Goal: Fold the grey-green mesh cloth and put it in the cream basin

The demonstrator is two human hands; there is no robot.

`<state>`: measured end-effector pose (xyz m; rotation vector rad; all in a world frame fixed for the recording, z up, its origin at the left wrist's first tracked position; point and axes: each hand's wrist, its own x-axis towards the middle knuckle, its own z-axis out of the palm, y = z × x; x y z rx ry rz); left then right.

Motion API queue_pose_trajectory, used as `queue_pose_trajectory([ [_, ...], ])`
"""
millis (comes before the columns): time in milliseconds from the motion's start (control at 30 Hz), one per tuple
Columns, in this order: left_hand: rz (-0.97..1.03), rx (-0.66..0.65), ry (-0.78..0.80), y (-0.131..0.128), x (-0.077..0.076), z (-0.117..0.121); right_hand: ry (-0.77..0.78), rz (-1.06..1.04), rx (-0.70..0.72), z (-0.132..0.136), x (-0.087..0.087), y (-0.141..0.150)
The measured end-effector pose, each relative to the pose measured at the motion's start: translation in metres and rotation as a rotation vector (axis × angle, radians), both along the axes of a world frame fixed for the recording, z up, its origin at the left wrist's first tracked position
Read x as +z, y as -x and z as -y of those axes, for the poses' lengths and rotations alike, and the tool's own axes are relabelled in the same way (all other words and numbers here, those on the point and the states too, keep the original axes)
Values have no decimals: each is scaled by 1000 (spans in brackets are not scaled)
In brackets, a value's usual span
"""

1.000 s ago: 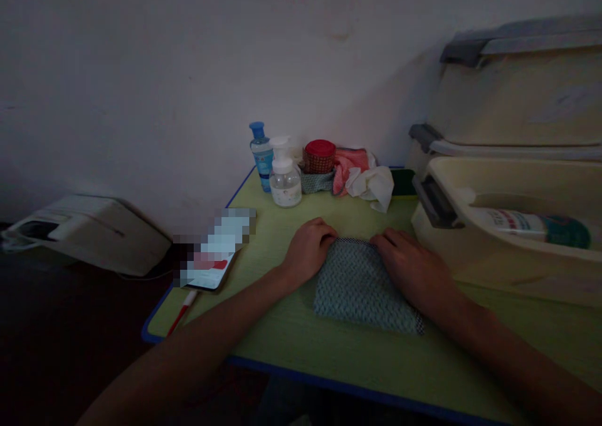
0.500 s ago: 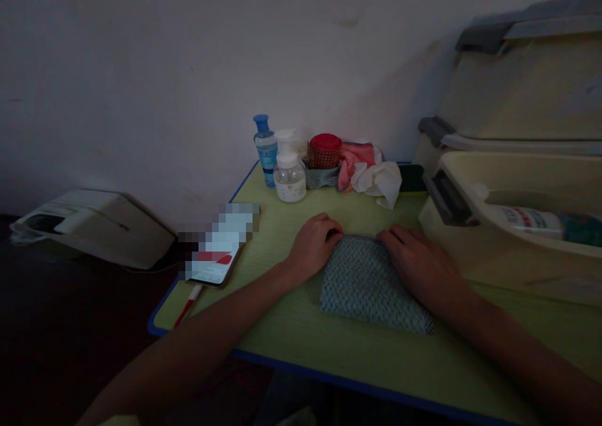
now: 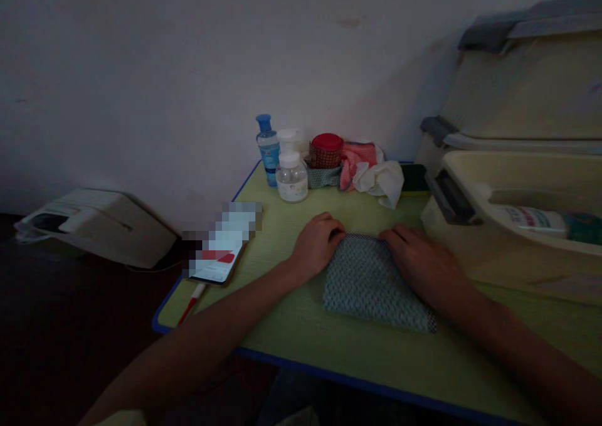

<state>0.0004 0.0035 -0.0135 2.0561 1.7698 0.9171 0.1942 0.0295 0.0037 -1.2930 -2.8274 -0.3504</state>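
Note:
A grey-green textured cloth with a dark checked edge lies folded on the yellow-green table. My left hand pinches its far left corner, the thumb and fingers closed together. At the far right corner, my right hand has its fingers closed on the edge, and its palm rests along the cloth's right side. The fingertips of the right hand are partly hidden.
Left of my arm lies a lit phone with a red-and-white cable. At the back stand a blue bottle, a pump bottle, a red-lidded container and crumpled cloths. An open cream bin bounds the right side.
Both hands keep their hold on the cloth's far corners. The whole view has shifted very slightly; nothing else visibly moves.

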Motion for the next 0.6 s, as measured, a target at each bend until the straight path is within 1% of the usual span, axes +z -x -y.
queue_pose_trajectory([
  [233,-20,0,-6,0,-1,0,-41,-19,41,0,2,0],
  [367,-30,-10,-5,1,-2,-1,-43,-26,38,-1,2,-1],
  [500,-46,-16,5,1,-2,0,-35,-40,58,-3,-1,-2],
  [600,-115,-16,5,0,0,2,-22,-56,79,-4,-4,-2],
])
